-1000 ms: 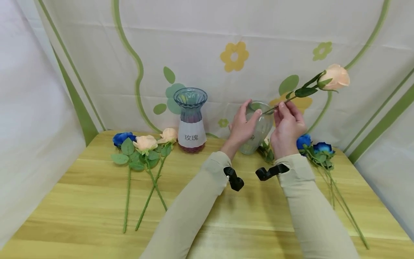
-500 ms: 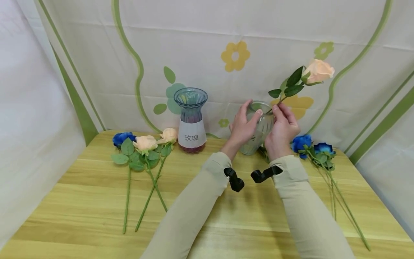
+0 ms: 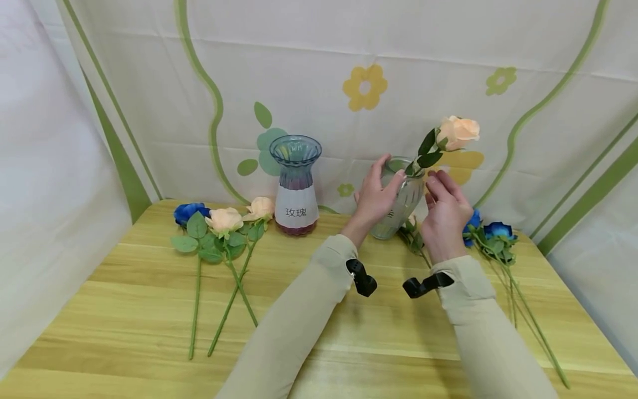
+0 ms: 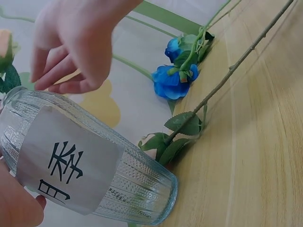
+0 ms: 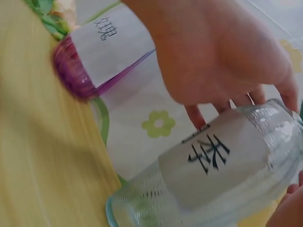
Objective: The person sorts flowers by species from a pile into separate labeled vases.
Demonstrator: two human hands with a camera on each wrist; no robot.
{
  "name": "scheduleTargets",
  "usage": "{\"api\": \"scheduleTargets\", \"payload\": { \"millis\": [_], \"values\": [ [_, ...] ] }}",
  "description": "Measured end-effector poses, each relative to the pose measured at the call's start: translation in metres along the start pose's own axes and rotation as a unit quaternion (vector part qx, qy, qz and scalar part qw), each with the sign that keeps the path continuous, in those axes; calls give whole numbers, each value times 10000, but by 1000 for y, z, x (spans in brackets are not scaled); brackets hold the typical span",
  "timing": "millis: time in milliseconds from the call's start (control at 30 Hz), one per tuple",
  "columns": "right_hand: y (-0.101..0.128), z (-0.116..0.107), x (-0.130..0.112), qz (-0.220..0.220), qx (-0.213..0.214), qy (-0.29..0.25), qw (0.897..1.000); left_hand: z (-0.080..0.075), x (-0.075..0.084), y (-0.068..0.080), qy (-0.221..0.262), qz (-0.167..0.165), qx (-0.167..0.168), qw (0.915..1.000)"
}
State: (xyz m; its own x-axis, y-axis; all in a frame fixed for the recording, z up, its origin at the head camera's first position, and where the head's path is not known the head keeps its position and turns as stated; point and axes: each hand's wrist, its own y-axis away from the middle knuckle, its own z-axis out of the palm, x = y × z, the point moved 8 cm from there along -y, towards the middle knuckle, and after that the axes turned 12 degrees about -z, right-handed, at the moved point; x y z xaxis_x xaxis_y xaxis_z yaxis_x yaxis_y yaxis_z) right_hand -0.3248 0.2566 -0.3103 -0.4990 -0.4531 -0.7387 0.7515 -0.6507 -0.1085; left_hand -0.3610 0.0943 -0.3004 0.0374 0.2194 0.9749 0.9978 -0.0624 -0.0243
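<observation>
At the back of the tabletop point(image 3: 319, 310), your left hand point(image 3: 375, 198) curls its grip around the clear glass vase point(image 3: 399, 206). Your right hand point(image 3: 445, 209) hovers just beside the rim, fingers relaxed, seemingly holding nothing. The peach rose point(image 3: 457, 132) stands in the vase's mouth, leaning right. Blue roses point(image 3: 490, 233) lie right; the purple vase point(image 3: 295, 185) stands left.

Two arms in long, plain beige sleeves reaching to the wrists, left hand point(image 3: 375, 195) and right hand point(image 3: 445, 213) bare, a small black clip-like mount, probably a camera holder, strapped at each cuff
</observation>
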Motion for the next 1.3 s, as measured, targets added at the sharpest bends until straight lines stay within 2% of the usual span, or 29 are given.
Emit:
{"api": "scheduleTargets", "payload": {
  "millis": [200, 433, 667, 833, 1000, 1233, 1300],
  "values": [
    [4, -21, -19, 338, -239, -70, 9991, 2, 1, 0, 30, -14, -22, 10000],
    [13, -42, -38, 616, -1070, 1, 9923, 0, 1, -1, 27, 4, 31, 10000],
    [21, -63, -41, 646, -2041, 460, 9757, -1, 1, -1, 66, 27, 5, 10000],
    [22, -84, -32, 881, -2322, 1113, 9623, -2, 1, -2, 88, 9, 3, 10000],
    [24, -107, -22, 1091, -2574, 2081, 9373, -2, 0, -1, 75, -7, -5, 10000],
    [24, -132, -5, 1488, -2862, 3432, 8822, 1, 0, 1, 71, -11, -38, 10000],
    [26, -135, -1, 1599, -2902, 3665, 8694, 2, -1, 1, 85, -7, -43, 10000]
  ]
}}
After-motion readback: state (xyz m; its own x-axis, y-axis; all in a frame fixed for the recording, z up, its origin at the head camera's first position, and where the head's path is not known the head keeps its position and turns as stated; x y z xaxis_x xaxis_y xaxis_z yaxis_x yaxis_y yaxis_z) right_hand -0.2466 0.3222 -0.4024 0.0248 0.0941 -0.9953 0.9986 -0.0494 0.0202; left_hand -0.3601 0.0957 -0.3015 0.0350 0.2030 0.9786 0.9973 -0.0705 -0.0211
